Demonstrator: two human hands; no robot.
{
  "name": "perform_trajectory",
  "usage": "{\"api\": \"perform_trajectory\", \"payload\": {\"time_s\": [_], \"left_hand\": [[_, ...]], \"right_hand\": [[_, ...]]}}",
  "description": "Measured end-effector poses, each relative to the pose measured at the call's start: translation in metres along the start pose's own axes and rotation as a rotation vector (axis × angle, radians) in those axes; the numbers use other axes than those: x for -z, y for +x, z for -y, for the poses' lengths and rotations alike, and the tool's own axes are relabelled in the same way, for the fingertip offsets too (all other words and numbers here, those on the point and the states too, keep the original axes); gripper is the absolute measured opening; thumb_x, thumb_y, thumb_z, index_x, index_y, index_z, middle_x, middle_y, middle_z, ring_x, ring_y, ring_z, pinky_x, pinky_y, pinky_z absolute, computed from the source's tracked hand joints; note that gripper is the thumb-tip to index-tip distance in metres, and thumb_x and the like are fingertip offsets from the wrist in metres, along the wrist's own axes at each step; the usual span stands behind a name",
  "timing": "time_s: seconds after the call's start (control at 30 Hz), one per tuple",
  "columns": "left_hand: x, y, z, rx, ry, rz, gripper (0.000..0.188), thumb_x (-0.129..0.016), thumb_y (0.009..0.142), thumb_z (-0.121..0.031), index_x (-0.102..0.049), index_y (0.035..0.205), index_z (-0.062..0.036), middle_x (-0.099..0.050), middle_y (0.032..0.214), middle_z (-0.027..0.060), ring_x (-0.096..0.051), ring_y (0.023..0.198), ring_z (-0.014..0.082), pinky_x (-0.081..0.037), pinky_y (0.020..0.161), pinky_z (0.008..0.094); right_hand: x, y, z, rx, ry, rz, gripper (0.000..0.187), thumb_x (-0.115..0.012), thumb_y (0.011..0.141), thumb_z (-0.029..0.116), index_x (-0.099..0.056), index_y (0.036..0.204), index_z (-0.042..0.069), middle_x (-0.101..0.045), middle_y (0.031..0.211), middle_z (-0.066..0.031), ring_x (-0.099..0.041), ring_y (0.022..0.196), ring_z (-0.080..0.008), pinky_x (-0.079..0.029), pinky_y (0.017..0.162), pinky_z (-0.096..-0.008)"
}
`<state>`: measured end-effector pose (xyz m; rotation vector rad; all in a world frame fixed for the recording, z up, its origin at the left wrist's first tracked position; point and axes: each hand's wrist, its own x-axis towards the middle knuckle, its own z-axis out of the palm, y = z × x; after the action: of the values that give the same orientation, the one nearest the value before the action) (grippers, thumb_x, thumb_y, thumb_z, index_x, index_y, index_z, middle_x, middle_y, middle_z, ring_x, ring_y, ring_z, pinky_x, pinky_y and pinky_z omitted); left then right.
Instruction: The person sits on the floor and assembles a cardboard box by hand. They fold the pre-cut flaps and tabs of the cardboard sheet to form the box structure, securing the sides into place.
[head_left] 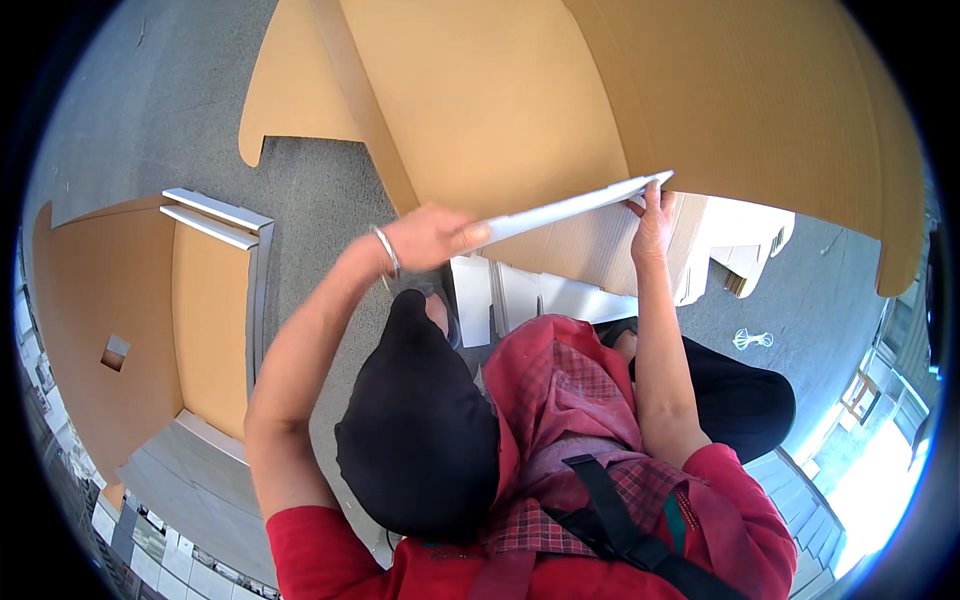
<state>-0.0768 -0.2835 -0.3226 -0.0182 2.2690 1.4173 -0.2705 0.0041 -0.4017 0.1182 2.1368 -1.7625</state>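
Note:
A narrow white folded cardboard edge (570, 210) runs slantwise in front of me, higher at its right end. My left hand (435, 237), with a bangle at the wrist, is closed on its left end. My right hand (652, 225) pinches its right end between thumb and fingers. Right behind this edge a large brown cardboard sheet (490, 100) with creased side panels spreads away from me; I cannot tell whether the two are one piece. Below the edge, near my knees, lie stacked brown cardboard (590, 250) and white folded cardboard pieces (580, 298).
At the left on the grey floor (330, 200) stands a partly folded cardboard tray (210, 300) with white edges. A broad brown panel (760, 100) stretches over the far right. A small bundle of white cord (753, 339) lies on the floor beside my right knee.

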Motion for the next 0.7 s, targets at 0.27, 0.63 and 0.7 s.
{"api": "perform_trajectory", "payload": {"time_s": [0.27, 0.63, 0.7], "left_hand": [[0.011, 0.047, 0.05, 0.412, -0.413, 0.152, 0.035, -0.063, 0.089, -0.03, -0.062, 0.107, 0.0007, -0.066, 0.092, 0.0063, -0.062, 0.081, 0.0144, -0.05, 0.076, 0.0293], [-0.064, 0.05, -0.028, -0.315, 1.131, -0.405, 0.042, -0.058, 0.078, -0.011, -0.053, 0.117, 0.005, -0.051, 0.12, 0.0237, -0.048, 0.114, 0.0361, -0.042, 0.098, 0.0428], [-0.065, 0.053, -0.026, -0.35, 1.079, -0.44, 0.042, -0.056, 0.078, -0.008, -0.052, 0.117, 0.0073, -0.051, 0.118, 0.0248, -0.05, 0.111, 0.0367, -0.044, 0.096, 0.0419]], "right_hand": [[-0.042, 0.011, 0.0, 0.129, 0.122, -0.257, 0.047, -0.078, 0.075, 0.006, -0.056, 0.116, 0.004, -0.061, 0.113, -0.0081, -0.057, 0.104, -0.0186, -0.044, 0.093, -0.0325], [-0.042, 0.01, 0.005, 0.116, -0.104, -0.356, 0.031, -0.073, 0.078, 0.008, -0.063, 0.107, 0.001, -0.066, 0.103, -0.0105, -0.062, 0.094, -0.0228, -0.047, 0.087, -0.034], [-0.03, 0.008, 0.005, 0.118, -0.405, -0.359, 0.035, -0.071, 0.082, 0.021, -0.062, 0.109, -0.001, -0.067, 0.1, -0.0138, -0.063, 0.093, -0.0271, -0.047, 0.087, -0.0361]]}}
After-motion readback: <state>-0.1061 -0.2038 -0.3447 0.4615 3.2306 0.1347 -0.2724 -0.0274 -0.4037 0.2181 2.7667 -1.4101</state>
